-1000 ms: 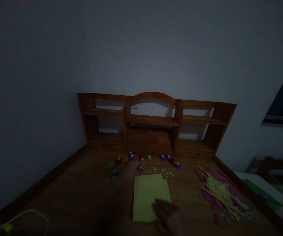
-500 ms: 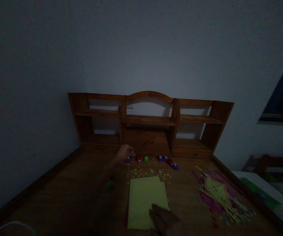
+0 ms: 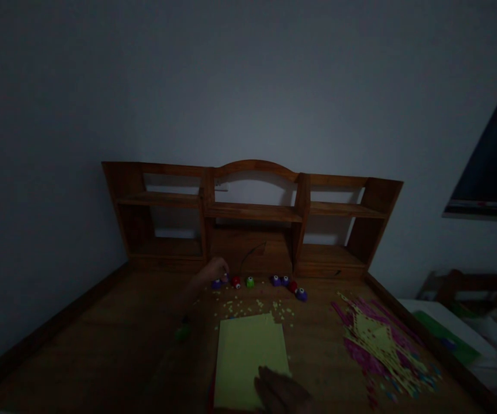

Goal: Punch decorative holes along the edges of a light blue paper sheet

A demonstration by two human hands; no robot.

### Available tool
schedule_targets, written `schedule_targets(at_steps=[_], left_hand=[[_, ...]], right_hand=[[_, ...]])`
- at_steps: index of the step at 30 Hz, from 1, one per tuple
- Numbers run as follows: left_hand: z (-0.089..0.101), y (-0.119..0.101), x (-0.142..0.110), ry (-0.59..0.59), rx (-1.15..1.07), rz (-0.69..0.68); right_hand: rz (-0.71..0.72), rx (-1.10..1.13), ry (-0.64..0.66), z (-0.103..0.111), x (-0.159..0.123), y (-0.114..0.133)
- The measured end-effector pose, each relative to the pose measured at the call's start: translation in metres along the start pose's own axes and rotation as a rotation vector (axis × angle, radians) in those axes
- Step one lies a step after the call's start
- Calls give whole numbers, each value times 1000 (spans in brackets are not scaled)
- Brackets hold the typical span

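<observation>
My left hand (image 3: 215, 269) reaches to the back of the desk, its fingers closed on a small purple eyed toy (image 3: 225, 278). Beside it sits another purple eyed toy (image 3: 216, 284), then a red one (image 3: 236, 282) and a green one (image 3: 250, 282). My right hand (image 3: 281, 391) lies flat on the lower right of a stack of yellow paper (image 3: 248, 351), whose top edge is notched at the right corner. Small pale paper bits (image 3: 240, 308) are scattered behind the stack. A dim green object (image 3: 182, 332) shows near my left forearm.
More purple and red eyed toys (image 3: 301, 294) stand in a row at the back. Yellow and pink cut paper strips (image 3: 373, 339) are heaped at the right, near the raised desk edge (image 3: 421, 333). A wooden shelf unit (image 3: 252, 213) rises against the wall.
The view has shifted slightly, so the desk and shelf appear further left. My left hand has lowered the purple toy slightly towards the desk; my right hand stays on the paper.
</observation>
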State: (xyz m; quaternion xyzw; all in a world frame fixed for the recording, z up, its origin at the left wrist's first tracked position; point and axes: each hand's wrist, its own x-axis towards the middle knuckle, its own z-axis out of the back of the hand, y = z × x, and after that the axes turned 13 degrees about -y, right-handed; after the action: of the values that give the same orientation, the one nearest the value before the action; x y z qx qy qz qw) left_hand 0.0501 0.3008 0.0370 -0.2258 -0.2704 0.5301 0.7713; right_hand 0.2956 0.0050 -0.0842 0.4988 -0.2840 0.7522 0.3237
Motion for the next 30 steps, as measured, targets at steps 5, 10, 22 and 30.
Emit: schedule_targets(at_steps=[5, 10, 22, 30], left_hand=[[10, 7, -1, 61, -109, 39], [36, 4, -21, 96, -510, 95], [37, -3, -15, 126, -207, 19], [-9, -15, -20, -50, 193, -105]], right_hand=[[-26, 37, 225, 17, 12, -1], [-32, 7, 161, 12, 5, 1], [-78, -10, -22, -5, -7, 7], [-36, 5, 142, 10, 2, 3]])
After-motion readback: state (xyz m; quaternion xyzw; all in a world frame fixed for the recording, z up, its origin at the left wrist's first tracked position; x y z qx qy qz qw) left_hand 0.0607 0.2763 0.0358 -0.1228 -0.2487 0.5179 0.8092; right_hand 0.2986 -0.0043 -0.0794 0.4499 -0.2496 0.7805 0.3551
